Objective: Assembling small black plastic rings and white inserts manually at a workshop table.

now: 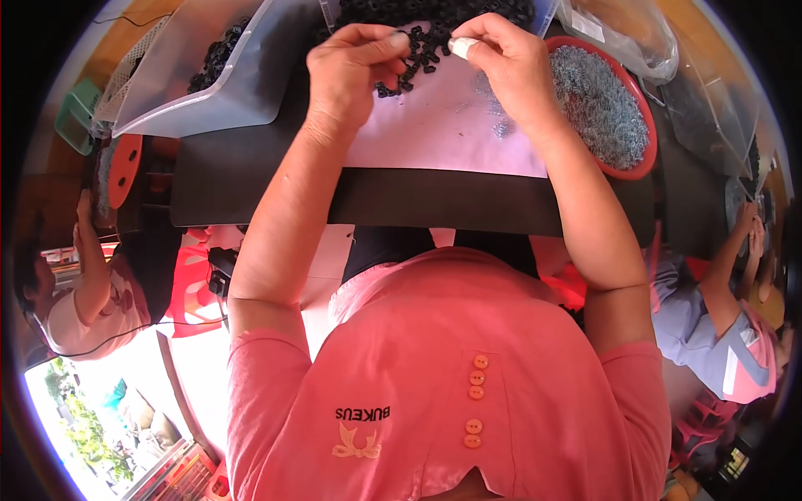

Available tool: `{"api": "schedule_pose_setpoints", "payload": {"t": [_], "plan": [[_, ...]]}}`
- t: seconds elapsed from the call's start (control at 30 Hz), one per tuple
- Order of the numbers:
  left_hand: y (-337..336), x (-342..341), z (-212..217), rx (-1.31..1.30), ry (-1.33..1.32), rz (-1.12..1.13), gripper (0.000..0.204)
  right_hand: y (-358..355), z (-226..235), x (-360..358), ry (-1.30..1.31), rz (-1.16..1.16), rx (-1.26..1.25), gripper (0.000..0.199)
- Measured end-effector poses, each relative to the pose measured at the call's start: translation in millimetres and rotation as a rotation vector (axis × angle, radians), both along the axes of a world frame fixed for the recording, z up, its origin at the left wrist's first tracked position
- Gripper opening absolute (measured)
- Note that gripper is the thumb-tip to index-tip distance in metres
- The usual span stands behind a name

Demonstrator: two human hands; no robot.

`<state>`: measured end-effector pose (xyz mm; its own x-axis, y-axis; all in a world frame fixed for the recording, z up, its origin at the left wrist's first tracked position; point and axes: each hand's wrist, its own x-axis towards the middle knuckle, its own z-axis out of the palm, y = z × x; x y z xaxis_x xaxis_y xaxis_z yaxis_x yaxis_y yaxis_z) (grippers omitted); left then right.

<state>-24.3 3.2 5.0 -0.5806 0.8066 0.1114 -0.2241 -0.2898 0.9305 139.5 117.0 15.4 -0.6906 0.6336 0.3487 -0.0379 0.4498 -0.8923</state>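
Note:
My left hand (355, 67) is closed in a pinch beside a loose pile of small black parts (426, 54). Whatever lies between its fingertips is too small to make out. Across the pile, my right hand (510, 71) also pinches thumb against fingers, with a white wrap (462, 47) at a fingertip. I cannot tell what it holds. Both hands are over a pale pinkish sheet (443, 142) on a dark table. A few small clear bits (501, 128) are scattered on the sheet near my right wrist.
A red bowl (647, 125) full of small bluish-grey pieces stands right of my right forearm. To the left is a translucent bin (188, 113) with black parts; another bin (547, 17) of them stands at the far edge. Other people work at both sides.

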Motion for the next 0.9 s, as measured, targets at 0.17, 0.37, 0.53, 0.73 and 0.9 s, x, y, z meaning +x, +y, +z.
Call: {"api": "schedule_pose_setpoints", "payload": {"t": [0.17, 0.37, 0.53, 0.73, 0.9], "plan": [[-3.3, -14.4, 1.8, -0.007, -0.067, 0.061, 0.01, 7.4, -10.6, -14.5, -0.174, -0.185, 0.809, 0.011], [-3.7, -6.5, 0.9, -0.043, -0.071, 0.035, 0.011, -0.8, -14.7, -34.3, -0.49, -0.161, 1.034, 0.013], [-3.9, -7.9, 0.9, -0.074, -0.044, 0.038, 0.013, -0.9, -13.5, -40.4, -0.706, -0.135, 0.846, 0.016], [-2.9, -6.7, 1.4, -0.061, -0.084, 0.059, 0.013, -5.7, -27.7, -37.6, -0.672, -0.159, 1.097, 0.014], [-3.1, -4.0, 2.2, -0.073, -0.09, 0.074, 0.013, -15.2, -25.5, -31.5, -0.694, -0.147, 1.168, 0.016]]}}
